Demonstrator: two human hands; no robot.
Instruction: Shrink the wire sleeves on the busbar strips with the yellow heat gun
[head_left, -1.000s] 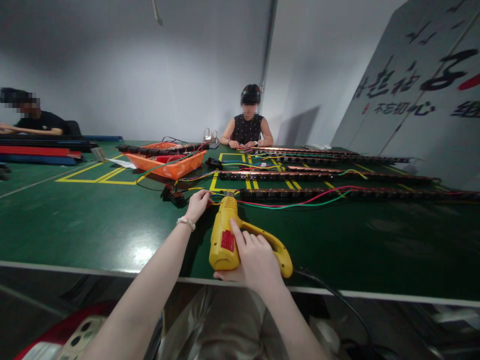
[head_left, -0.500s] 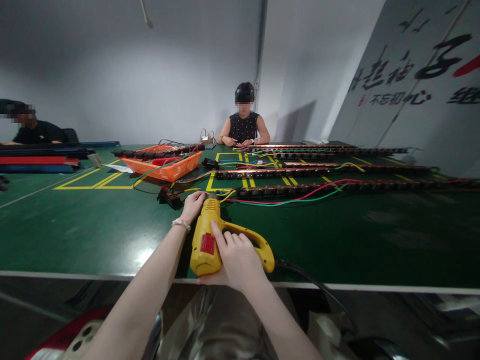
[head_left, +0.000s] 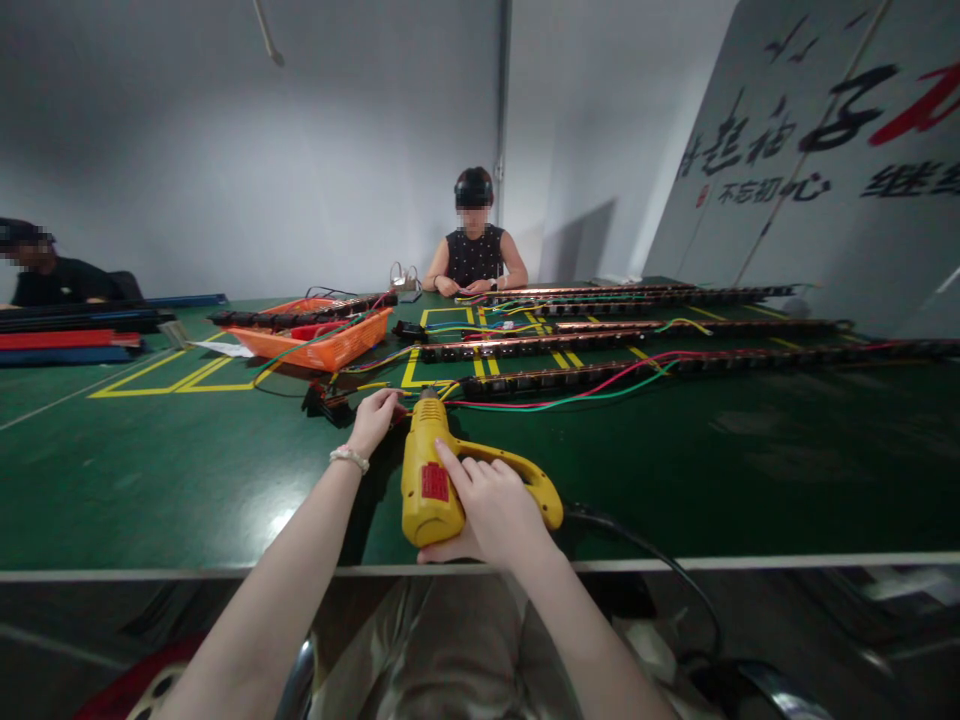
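Note:
My right hand point(head_left: 501, 503) is wrapped round a yellow heat gun point(head_left: 431, 450), its index finger lying along the body. The gun's nozzle points away from me, toward thin wires point(head_left: 446, 392) at the near end of a long dark strip point(head_left: 555, 380). Just left of the nozzle, my left hand point(head_left: 375, 420) is closed in a pinch on the wires; its fingertips are partly hidden. Beyond that hand lies a small black part point(head_left: 328, 403) with wires. A long red and green wire pair point(head_left: 592, 398) runs along the strip's near side.
An orange basket point(head_left: 315, 352) holding dark strips stands on the green table point(head_left: 187, 480). More long strips point(head_left: 525, 345) lie across it at the right. Black, red and blue bars point(head_left: 67, 340) are stacked at the left. Across the table sits a person point(head_left: 475, 255); another point(head_left: 60, 275) is far left.
The heat gun and my right hand have shifted slightly right, and my left hand slightly left, so the gap between them is wider. The whole view has turned a little to the right.

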